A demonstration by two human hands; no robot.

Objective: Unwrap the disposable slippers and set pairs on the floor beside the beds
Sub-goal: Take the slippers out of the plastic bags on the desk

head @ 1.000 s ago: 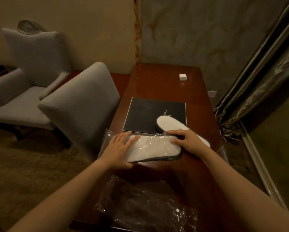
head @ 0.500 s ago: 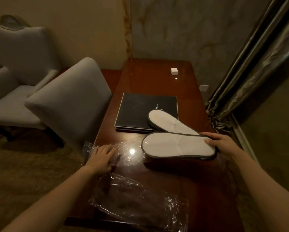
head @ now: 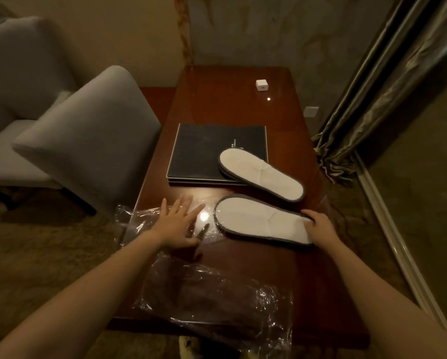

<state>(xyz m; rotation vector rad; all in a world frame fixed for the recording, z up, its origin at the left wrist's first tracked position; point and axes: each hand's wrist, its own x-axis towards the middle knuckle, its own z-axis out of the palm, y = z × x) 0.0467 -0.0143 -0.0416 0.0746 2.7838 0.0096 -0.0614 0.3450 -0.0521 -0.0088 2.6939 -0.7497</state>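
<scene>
Two flat white slippers with dark edging lie on the brown desk [head: 232,99]. The near slipper [head: 261,220] lies free of its wrapper, and my right hand [head: 318,224] grips its right end. The far slipper [head: 261,174] rests partly on a black folder [head: 212,149]. My left hand [head: 178,224] lies flat with spread fingers on an empty clear plastic wrapper [head: 144,218] at the desk's left edge. A second crumpled clear wrapper [head: 217,299] lies at the near edge of the desk.
A grey upholstered chair [head: 87,136] stands against the desk's left side, with a grey armchair [head: 17,73] behind it. A small white cube [head: 261,84] sits at the far end of the desk. Curtains [head: 372,86] hang on the right. Carpet covers the floor.
My right hand pulled the near slipper to the right, out of its wrapper, and laid it on the desk. My left hand stayed on the emptied wrapper and spread flat.
</scene>
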